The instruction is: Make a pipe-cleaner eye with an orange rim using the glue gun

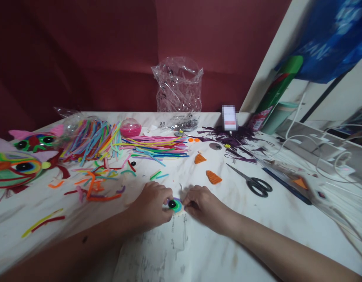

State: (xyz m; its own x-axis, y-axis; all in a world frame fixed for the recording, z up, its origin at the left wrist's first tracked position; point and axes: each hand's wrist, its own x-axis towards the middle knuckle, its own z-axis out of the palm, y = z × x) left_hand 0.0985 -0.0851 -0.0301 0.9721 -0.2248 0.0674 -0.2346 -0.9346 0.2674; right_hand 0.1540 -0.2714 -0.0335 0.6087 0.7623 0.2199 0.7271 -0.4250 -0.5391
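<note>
My left hand (153,205) and my right hand (202,203) meet at the middle of the white marble table (175,250), both with fingers pinched on a small round coil of coloured pipe cleaner with a black bead eye (174,204). The coil shows green, blue and pink rings. Its far edge is partly hidden by my fingers. Two orange coiled cones (213,177) lie just beyond my right hand.
Piles of coloured pipe cleaners (116,147) spread at the back left, with two finished owl-like faces (16,166) at the left edge. Black scissors (254,182) lie to the right, purple strands (236,141) and a clear plastic bag (179,84) behind. White cables (330,156) run at the right.
</note>
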